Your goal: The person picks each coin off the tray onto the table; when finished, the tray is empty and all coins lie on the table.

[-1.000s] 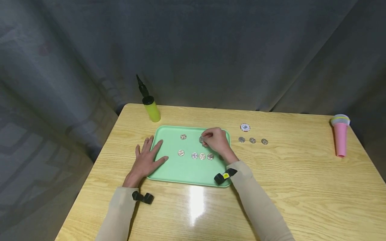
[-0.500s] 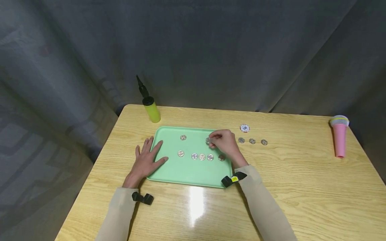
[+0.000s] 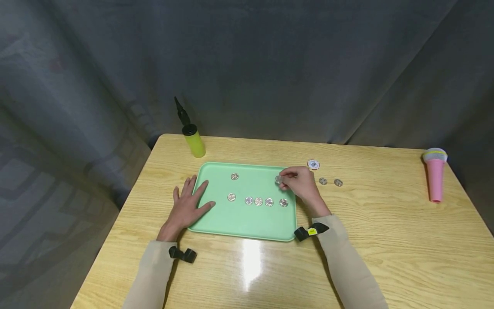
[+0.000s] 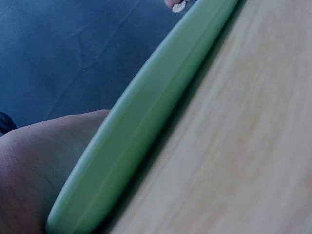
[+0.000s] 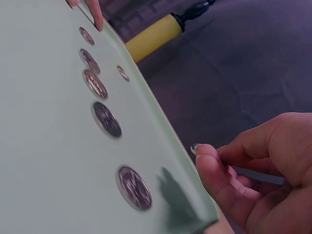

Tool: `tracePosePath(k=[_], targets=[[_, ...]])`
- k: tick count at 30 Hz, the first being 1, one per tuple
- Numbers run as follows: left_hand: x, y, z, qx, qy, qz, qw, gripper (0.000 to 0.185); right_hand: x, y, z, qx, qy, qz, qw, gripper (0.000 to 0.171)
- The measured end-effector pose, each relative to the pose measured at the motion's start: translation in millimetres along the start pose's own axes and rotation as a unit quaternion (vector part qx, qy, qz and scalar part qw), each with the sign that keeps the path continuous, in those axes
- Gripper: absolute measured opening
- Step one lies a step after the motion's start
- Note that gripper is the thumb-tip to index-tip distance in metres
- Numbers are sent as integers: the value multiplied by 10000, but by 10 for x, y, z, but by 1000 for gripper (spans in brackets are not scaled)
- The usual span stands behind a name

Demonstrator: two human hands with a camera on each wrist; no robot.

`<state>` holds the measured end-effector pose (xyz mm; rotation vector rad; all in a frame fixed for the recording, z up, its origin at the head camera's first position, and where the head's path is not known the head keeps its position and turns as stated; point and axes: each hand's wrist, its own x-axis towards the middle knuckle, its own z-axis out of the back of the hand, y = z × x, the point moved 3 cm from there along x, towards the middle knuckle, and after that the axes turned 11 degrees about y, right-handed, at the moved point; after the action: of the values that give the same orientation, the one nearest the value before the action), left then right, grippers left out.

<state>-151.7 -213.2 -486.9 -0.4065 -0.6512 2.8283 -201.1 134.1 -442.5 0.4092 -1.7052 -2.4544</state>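
Observation:
A green tray (image 3: 239, 221) lies on the wooden table and carries several silver coins; one row (image 3: 258, 201) runs across its middle and one coin (image 3: 234, 176) lies further back. My right hand (image 3: 283, 180) hovers over the tray's far right corner and pinches a silver coin (image 3: 278, 179) between thumb and fingers. The right wrist view shows that coin (image 5: 196, 147) edge-on at the fingertips (image 5: 209, 158), above the tray's rim (image 5: 161, 146). My left hand (image 3: 189, 205) lies flat, fingers straight, across the tray's left edge (image 4: 146, 122).
Two coins (image 3: 323, 181) (image 3: 338, 183) and a red-and-white poker chip (image 3: 313, 164) lie on the table right of the tray. A yellow hand pump (image 3: 193, 139) stands behind the tray's left corner. A pink cup (image 3: 435, 176) stands at the far right edge.
My right hand has carried the pinched coin rightward from the tray's middle to its right edge, uncovering the rightmost coin of the row. The left hand has not moved.

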Motion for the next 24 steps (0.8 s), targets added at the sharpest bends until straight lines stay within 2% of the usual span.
tracePosePath(k=[4, 14, 24], targets=[[5, 5, -5, 10, 8, -1, 10000, 79, -33, -55, 104, 13, -28, -21, 10000, 20], [3, 6, -4, -5, -23, -4, 10000, 78, -115, -156, 333, -369, -292, -83, 9989, 20], [5, 4, -8, 32, 9, 14, 10000, 79, -213, -296, 599, -249, -553, -201, 9980, 20]])
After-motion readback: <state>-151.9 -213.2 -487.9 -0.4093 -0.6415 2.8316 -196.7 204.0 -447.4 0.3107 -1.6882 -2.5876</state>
